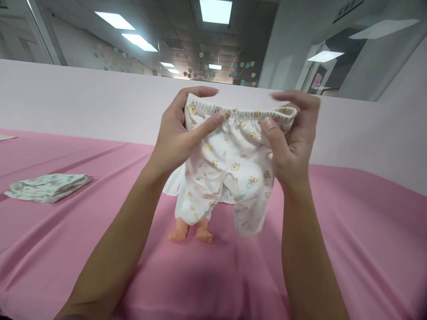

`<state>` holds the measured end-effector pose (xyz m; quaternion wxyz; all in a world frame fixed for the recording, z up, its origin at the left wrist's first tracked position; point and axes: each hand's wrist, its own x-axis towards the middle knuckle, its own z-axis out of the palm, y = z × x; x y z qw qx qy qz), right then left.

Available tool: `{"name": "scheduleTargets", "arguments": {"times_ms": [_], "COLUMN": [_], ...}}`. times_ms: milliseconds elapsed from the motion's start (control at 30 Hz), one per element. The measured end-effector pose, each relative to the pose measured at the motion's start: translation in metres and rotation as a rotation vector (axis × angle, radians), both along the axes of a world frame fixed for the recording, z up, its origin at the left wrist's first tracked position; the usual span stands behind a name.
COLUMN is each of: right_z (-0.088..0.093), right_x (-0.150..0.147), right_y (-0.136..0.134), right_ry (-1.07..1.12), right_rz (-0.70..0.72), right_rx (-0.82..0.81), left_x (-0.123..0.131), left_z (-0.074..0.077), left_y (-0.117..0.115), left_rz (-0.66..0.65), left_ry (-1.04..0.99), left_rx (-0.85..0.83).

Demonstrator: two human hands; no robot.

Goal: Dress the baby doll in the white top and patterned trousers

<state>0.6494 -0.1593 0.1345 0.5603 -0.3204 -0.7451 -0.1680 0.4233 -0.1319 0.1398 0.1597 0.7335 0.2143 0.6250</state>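
Note:
A pair of white baby pants (230, 151) with a small bear print hangs upright in front of me, its elastic waistband on top. My left hand (187, 124) is closed on the waistband at the left, thumb across the front. My right hand (296, 133) grips the right side, thumb on the front and forefinger raised above the edge, slightly blurred. The right leg of the pants is blurred too. Behind the pants, two bare doll feet (190, 231) show below a white garment (174, 183); the rest of the doll is hidden.
A folded pale printed cloth (48, 186) lies at the left on the pink sheet (110, 186), which has creases. The corner of another light item (6, 137) shows at the far left edge. A white wall (83, 102) with glass above it stands behind.

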Motion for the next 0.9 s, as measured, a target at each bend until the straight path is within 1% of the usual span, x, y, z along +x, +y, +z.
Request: {"name": "scheduleTargets", "arguments": {"times_ms": [100,233,333,467,600,667,767,900], "right_z": [0.002,0.002,0.003,0.005,0.007,0.007,0.006,0.004], "right_x": [0.004,0.001,0.001,-0.002,-0.011,-0.013,-0.013,-0.008], "right_y": [-0.007,-0.003,-0.001,-0.008,-0.022,-0.025,-0.021,-0.010], "right_ry": [0.053,0.096,0.135,0.085,-0.075,-0.160,-0.200,-0.098], "right_rz": [0.015,0.013,0.000,0.001,0.066,0.083,0.061,0.019], "right_rx": [0.061,0.111,0.105,0.015,-0.158,-0.213,-0.180,-0.090], "left_x": [-0.005,-0.006,-0.005,0.000,0.005,0.005,0.001,-0.005], "left_z": [0.002,0.002,0.001,-0.001,-0.003,-0.003,-0.004,-0.003], "left_y": [-0.005,-0.004,-0.002,-0.001,-0.003,-0.004,-0.001,0.003], "left_rz": [0.053,0.080,0.094,0.064,0.067,0.081,0.071,0.042], "left_ry": [-0.022,-0.026,-0.014,-0.017,0.026,0.054,0.095,0.146], "left_rx": [0.017,0.005,-0.002,0.010,0.042,0.047,0.036,0.005]}}
